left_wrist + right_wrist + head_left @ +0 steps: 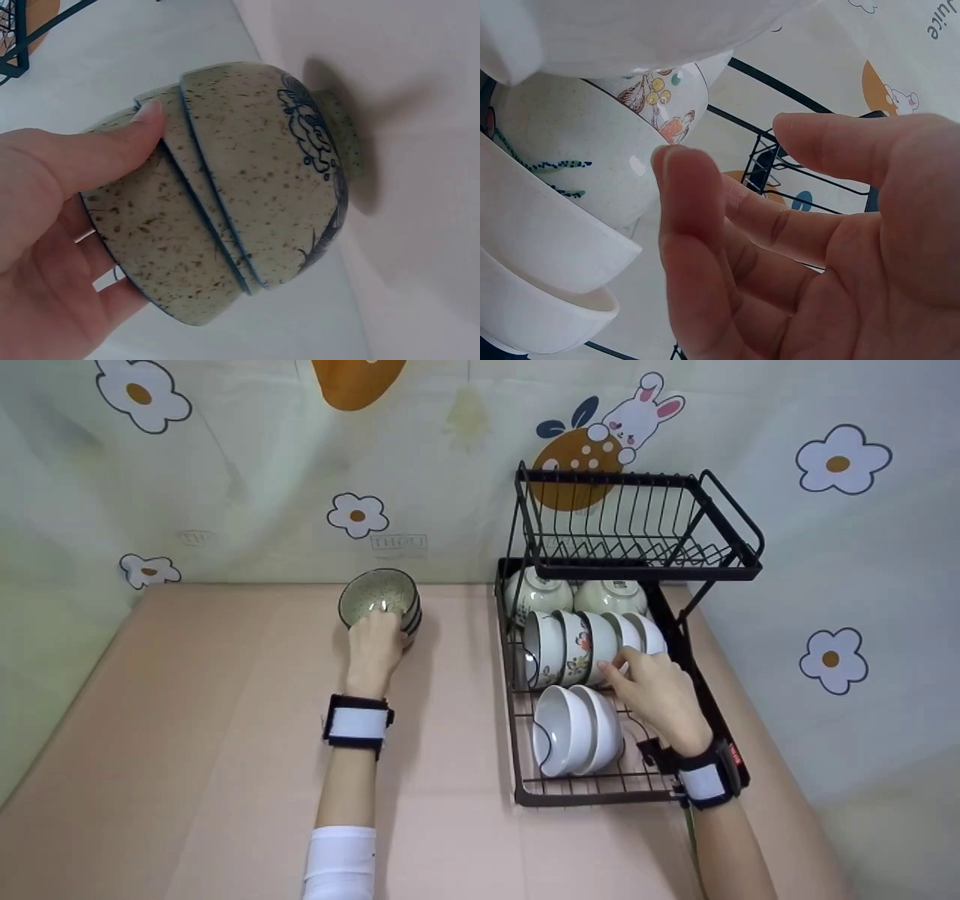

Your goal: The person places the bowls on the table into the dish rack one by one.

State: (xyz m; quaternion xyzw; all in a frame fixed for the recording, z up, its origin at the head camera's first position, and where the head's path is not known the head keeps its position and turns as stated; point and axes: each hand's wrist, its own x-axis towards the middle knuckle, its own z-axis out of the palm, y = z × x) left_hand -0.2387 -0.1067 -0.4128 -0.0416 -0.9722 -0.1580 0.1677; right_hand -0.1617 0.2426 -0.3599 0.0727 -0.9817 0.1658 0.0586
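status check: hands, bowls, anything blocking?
Left hand grips speckled bowl stack on table. Right hand open, fingers at rack bowls. Nothing blocking.

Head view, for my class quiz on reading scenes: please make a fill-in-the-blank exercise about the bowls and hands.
1. The left hand grips a stack of ____ speckled bowls.
2. The right hand reaches the bowls in the black rack's ____ tier.
3. The rack's upper tier holds ____ bowls.
4. The speckled bowls stand on the ____ tabletop.

Missing words: three; lower; no; pink
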